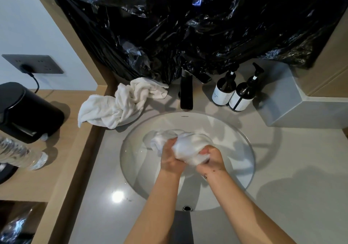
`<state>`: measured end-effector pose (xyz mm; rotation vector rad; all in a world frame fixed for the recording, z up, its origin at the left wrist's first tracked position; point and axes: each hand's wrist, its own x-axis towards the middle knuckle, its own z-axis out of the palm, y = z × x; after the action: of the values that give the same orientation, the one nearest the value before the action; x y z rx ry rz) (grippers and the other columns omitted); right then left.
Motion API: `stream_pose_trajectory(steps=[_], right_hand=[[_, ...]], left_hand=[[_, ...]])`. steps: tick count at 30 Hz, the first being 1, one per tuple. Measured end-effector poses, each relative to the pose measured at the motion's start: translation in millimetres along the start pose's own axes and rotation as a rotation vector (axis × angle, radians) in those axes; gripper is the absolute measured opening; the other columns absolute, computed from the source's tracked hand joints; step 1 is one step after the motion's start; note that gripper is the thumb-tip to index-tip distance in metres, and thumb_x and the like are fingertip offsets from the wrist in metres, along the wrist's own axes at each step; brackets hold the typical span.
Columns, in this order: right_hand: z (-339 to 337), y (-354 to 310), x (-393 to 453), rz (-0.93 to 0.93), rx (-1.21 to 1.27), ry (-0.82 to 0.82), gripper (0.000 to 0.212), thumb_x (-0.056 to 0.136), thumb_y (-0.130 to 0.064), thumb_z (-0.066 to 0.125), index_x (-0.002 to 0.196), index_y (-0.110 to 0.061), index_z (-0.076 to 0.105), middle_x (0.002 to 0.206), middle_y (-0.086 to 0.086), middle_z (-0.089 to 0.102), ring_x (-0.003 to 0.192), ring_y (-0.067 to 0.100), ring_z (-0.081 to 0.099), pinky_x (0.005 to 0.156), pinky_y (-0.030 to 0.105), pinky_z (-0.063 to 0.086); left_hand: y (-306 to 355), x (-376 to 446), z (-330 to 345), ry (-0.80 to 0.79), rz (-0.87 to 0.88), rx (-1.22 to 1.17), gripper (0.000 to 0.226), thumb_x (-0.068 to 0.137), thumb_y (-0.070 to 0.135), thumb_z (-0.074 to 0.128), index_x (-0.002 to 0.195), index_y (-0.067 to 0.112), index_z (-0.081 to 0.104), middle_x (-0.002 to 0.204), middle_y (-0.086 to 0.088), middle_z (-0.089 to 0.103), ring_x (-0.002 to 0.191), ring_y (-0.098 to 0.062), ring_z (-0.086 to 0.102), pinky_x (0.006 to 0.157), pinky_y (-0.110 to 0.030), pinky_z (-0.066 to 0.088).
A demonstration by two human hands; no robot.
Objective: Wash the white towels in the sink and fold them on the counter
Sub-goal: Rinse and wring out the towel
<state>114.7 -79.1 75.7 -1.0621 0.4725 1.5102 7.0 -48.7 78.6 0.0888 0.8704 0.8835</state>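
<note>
**Both hands wringing a towel over the basin**

While our forearms reach in from the near edge, we hold a wet white towel (190,147) bunched between both hands above the bowl of the sink (243,161). Our left hand (172,158) grips the towel's left side, fingers curled up into the cloth; our right hand (211,159) clenches its lower right end, with a wad of fabric poking out between thumb and fingers. Most of the bundle bulges above and between the two grips, so the hands sit at its near side. Its long axis runs roughly left to right, and a loose tail trails off to the upper left, past our left hand, toward the far-left wall of the basin. We cannot tell whether that tail touches the bowl.

Just beyond the basin's far rim stands the dark faucet (186,93), its spout pointing toward us. To its left, on the grey counter (293,168), lies a second white towel (120,104), crumpled and twisted, stretching from lower left to upper right. To the faucet's right stand two dark pump bottles (233,91), touching each other. Behind everything hangs crinkled black plastic sheeting (188,27). Far left, a black kettle (26,112) sits on a wooden ledge.
</note>
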Motion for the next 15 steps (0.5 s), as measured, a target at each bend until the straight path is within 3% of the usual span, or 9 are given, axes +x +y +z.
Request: stream_pose_trajectory(steps=[2,3,4,6,8,12,15], right_hand=[[-3,-2,-11,-0.05,-0.062,-0.132,0.028,0.081,0.002,0.044,0.104,-0.001,0.06,0.096,0.013,0.063,0.09,0.025,0.061,0.073,0.035,0.054],[-9,-3,-13,-0.115,-0.144,-0.213,0.034,0.079,0.001,0.049,0.111,-0.003,0.058,0.102,0.014,0.062,0.094,0.024,0.063,0.075,0.033,0.054],[-16,-5,-16,-0.188,-0.238,-0.284,0.051,0.075,0.0,0.057,0.123,-0.012,0.052,0.11,0.013,0.062,0.1,0.023,0.063,0.08,0.033,0.053],[-25,-10,-23,-0.296,-0.404,-0.36,0.094,0.066,-0.006,0.076,0.14,-0.043,0.03,0.125,0.005,0.063,0.115,0.019,0.061,0.094,0.039,0.051],[-26,-11,-24,-0.384,-0.484,-0.369,0.116,0.054,-0.025,0.092,0.144,-0.052,0.023,0.132,0.002,0.06,0.121,0.019,0.059,0.101,0.045,0.047],[-15,-16,-28,-0.466,-0.342,-0.257,0.098,0.049,-0.05,0.092,0.132,-0.014,0.054,0.123,0.015,0.065,0.114,0.032,0.063,0.092,0.049,0.052],[-8,-19,-27,-0.375,-0.235,-0.229,0.094,0.059,-0.053,0.087,0.131,-0.002,0.054,0.126,0.022,0.061,0.115,0.036,0.061,0.096,0.049,0.05]], left_hand=[[-2,2,-2,-0.026,0.016,-0.044,0.059,0.1,0.03,0.019,0.108,-0.003,0.068,0.113,-0.024,0.065,0.108,-0.037,0.06,0.097,-0.047,0.044],[-3,2,-1,-0.041,0.017,-0.036,0.061,0.102,0.026,0.017,0.101,-0.001,0.072,0.106,-0.021,0.068,0.1,-0.034,0.065,0.089,-0.042,0.051],[-2,0,1,-0.008,0.013,-0.012,0.053,0.102,0.022,0.023,0.099,-0.002,0.071,0.104,-0.02,0.067,0.096,-0.032,0.066,0.085,-0.04,0.053],[0,-5,5,-0.001,0.069,0.046,0.041,0.095,0.024,0.041,0.116,-0.007,0.058,0.118,-0.025,0.056,0.11,-0.037,0.057,0.1,-0.044,0.042],[0,-13,10,-0.028,0.109,0.104,0.048,0.089,0.026,0.049,0.125,-0.005,0.051,0.125,-0.027,0.05,0.119,-0.039,0.051,0.106,-0.047,0.036],[-6,-20,11,-0.105,0.092,0.192,0.045,0.096,0.02,0.039,0.128,-0.007,0.055,0.13,-0.026,0.057,0.125,-0.038,0.053,0.107,-0.047,0.037],[-3,-26,14,-0.161,0.108,0.249,0.047,0.096,0.021,0.041,0.133,-0.007,0.051,0.132,-0.027,0.056,0.127,-0.039,0.051,0.108,-0.048,0.038]])
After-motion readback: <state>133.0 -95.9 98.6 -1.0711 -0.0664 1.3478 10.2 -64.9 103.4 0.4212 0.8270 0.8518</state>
